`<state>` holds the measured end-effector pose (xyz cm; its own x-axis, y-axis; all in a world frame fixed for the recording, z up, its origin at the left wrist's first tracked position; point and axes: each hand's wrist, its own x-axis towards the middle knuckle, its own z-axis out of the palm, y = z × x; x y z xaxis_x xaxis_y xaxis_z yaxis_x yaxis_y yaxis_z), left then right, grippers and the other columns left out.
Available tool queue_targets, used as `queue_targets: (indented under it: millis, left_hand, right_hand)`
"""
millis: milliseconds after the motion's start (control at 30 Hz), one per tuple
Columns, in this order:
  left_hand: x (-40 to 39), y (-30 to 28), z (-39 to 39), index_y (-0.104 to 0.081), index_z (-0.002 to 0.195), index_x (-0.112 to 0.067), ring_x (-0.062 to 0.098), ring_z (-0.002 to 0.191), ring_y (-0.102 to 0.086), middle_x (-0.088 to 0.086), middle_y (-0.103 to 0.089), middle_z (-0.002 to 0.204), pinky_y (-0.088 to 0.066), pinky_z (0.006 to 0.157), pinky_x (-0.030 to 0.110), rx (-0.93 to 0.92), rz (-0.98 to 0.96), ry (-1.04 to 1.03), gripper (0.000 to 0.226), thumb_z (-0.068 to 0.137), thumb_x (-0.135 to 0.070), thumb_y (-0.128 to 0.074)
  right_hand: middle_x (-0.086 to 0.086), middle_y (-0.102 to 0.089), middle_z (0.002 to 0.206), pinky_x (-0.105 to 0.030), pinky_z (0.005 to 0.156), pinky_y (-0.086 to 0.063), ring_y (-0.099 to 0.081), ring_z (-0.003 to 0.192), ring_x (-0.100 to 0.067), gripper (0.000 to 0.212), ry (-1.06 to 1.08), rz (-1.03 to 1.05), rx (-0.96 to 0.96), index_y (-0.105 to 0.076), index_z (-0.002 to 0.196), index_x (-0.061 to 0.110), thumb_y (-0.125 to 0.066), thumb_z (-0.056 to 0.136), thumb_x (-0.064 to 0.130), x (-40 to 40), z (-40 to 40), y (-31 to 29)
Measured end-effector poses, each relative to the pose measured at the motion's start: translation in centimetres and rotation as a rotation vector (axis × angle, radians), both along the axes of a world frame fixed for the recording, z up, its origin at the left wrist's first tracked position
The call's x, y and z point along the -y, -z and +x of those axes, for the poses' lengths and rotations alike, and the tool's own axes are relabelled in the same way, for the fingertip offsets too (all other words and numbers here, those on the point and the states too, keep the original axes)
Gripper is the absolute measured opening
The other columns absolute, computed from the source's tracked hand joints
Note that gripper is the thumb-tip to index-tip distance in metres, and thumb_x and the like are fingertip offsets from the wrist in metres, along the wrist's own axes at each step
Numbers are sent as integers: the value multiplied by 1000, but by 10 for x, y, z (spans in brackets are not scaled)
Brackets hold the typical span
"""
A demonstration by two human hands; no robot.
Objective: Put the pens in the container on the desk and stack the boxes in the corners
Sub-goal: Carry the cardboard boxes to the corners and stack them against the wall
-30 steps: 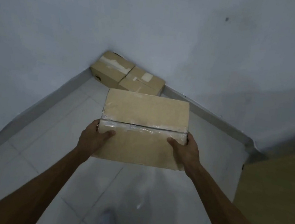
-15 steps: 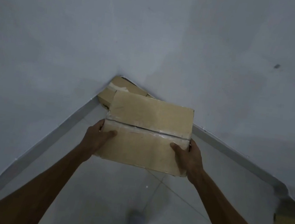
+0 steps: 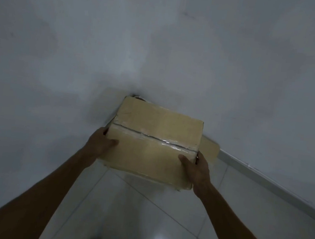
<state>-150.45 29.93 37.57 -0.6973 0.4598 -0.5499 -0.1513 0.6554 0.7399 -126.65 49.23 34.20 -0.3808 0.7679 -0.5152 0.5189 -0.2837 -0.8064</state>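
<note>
Box [image 3: 156,139] held at the wall corner, left hand [image 3: 100,144] at 9 o'clock, right hand [image 3: 196,169] at 4 o'clock, both grasping its edges, second box [image 3: 209,151] poked out behind at 3 o'clock

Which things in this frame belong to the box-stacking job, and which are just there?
Part of the job: taped cardboard box, gripped by left hand and right hand; lower box in the corner, mostly hidden.

Just there: tiled floor, wall, baseboard.

Tan cardboard box [image 3: 156,139] with a glossy clear tape stripe; pale grey walls [image 3: 161,41]; floor tiles [image 3: 141,215] seemingly white in dimness.
</note>
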Motion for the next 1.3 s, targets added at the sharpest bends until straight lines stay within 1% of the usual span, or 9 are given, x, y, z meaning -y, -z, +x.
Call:
queue_targets:
  millis: [200, 333, 433, 567, 700, 800, 900, 1000, 1300]
  left_hand:
    - [-16, 48, -77, -46, 141, -9, 21, 99, -55, 7, -55, 126, -50, 69, 27, 99, 105, -26, 81, 62, -15, -62]
    - [-33, 88, -123, -47, 140, -9, 16, 89, -60, 14, -59, 128, -53, 60, 27, 129, 118, -2, 73, 68, -4, -50]
    - [-44, 111, -142, -49, 136, -9, 2, 83, -56, 0, -63, 107, -51, 49, 16, 120, 112, 32, 62, 78, 11, -43]
    - [-58, 145, -169, -48, 140, -11, 14, 95, -58, 6, -60, 122, -44, 62, 20, 61, 93, 70, 63, 85, 18, -37]
    - [-57, 165, -179, -45, 144, -12, 21, 111, -55, 7, -56, 132, -46, 73, 24, 70, 115, 25, 59, 90, 13, -43]
    - [-53, 171, -167, -43, 143, -5, 30, 116, -54, 16, -52, 138, -46, 83, 33, 90, -10, -133, 47, 97, -13, -54]
    - [-48, 173, -153, -35, 144, 2, 39, 123, -50, 22, -45, 142, -49, 97, 46, 289, -126, -443, 77, 88, -42, -66]
    - [-46, 168, -155, -40, 134, 7, 38, 117, -55, 27, -50, 134, -50, 97, 47, 502, 106, -654, 63, 90, -28, -66]
    - [-45, 162, -179, -55, 91, -1, 29, 98, -57, 16, -59, 105, -48, 96, 41, 497, 225, -677, 8, 95, -8, -58]
  right_hand:
    - [-1, -64, 122, -40, 90, -51, -60, 107, -24, 46, 58, 1, 38, -57, 132, 20, -69, 88, 27, -4, -80, 50]
    - [-1, -63, 123, -41, 91, -50, -59, 110, -25, 46, 102, 8, 45, -55, 134, 19, -67, 89, 23, -16, -122, 83]
    - [-1, -64, 123, -47, 93, -52, -60, 110, -26, 45, 112, 16, 45, -55, 133, 20, -67, 90, 23, -21, -138, 106]
    - [1, -63, 124, -48, 93, -53, -60, 111, -24, 47, 149, 18, 42, -53, 135, 23, -67, 90, 25, -22, -153, 135]
    - [4, -64, 120, -35, 82, -50, -60, 104, -20, 47, 228, 70, 70, -55, 134, 23, -68, 89, 31, -19, -157, 141]
    - [-3, -61, 123, -33, 82, -45, -54, 100, -19, 54, 292, 60, 131, -51, 137, 18, -65, 90, 40, -11, -165, 138]
    - [-8, -59, 127, -35, 83, -43, -50, 99, -21, 52, 308, 48, 147, -51, 134, 13, -61, 93, 42, -6, -170, 136]
    - [-8, -60, 127, -34, 83, -43, -51, 99, -21, 48, 258, 41, 152, -54, 133, 14, -59, 94, 42, -8, -178, 134]
    - [-7, -66, 116, -45, 89, -53, -60, 101, -25, 43, 219, 46, 88, -59, 126, 13, -59, 94, 42, -4, -196, 135]
